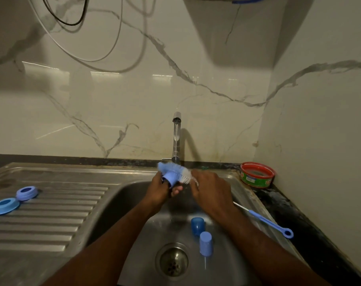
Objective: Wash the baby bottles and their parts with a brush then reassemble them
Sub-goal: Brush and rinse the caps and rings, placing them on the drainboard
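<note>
Gripping a small blue bottle part point(171, 179) over the sink point(121, 203), the left hand point(161, 187) met the bottle brush point(175, 172) clasped in the right hand point(209, 187).

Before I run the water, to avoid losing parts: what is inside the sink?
Two blue caps lie in the sink near the drain. Forearms cover part of the bottom.

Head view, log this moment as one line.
left hand grips part | right hand scrubs with brush | two caps in sink | two rings on drainboard
</note>
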Demonstrator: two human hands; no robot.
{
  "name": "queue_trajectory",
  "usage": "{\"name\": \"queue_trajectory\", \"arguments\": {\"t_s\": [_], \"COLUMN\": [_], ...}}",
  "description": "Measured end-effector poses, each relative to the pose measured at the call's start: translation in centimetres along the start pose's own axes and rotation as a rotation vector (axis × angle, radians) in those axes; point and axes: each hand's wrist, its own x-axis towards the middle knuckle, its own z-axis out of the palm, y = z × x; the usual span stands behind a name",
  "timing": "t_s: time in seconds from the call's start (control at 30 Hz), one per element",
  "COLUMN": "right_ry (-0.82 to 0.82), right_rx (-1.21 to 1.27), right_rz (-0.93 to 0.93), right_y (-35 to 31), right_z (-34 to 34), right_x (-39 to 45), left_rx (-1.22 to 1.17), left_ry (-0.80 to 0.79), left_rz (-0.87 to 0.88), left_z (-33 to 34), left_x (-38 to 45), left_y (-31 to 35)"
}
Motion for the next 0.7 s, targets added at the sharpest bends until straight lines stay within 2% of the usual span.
{"name": "queue_trajectory", "arguments": {"t_s": [0.07,0.13,0.2,0.27,0.4,0.5,0.6,0.7], "right_ry": [-0.015,0.067,0.086,0.072,0.058,0.018,0.024,0.06], "right_rx": [-0.027,-0.038,0.021,0.051,-0.021,0.024,0.058,0.019], "right_rz": [0.068,-0.041,-0.169,-0.203,-0.046,-0.091,-0.192,-0.113], "right_y": [0.8,0.7,0.4,0.5,1.0,0.8,0.4,0.3], "right_z": [0.0,0.0,0.0,0.0,0.0,0.2,0.2,0.2], "right_x": [0.3,-0.5,-1.3,-1.3,-0.3,-0.9,-1.6,-1.1], "left_rx": [-0.078,-0.026,0.083,0.141,0.17,0.217,0.125,0.058], "left_ry": [-0.022,0.001,0.06,0.151,0.2,0.253,0.242,0.179], "left_rz": [0.031,0.093,0.175,0.209,0.179,0.127,0.081,0.134], "left_z": [-0.2,-0.5,-0.7,-1.0,-1.3,-1.3,-1.0,-0.3], "left_x": [-0.4,-0.7,-0.6,-0.5,-0.5,-0.2,0.0,-0.4], "left_y": [-0.1,-0.3,-0.3,-0.1,0.0,-0.5,-0.8,-0.9]}}
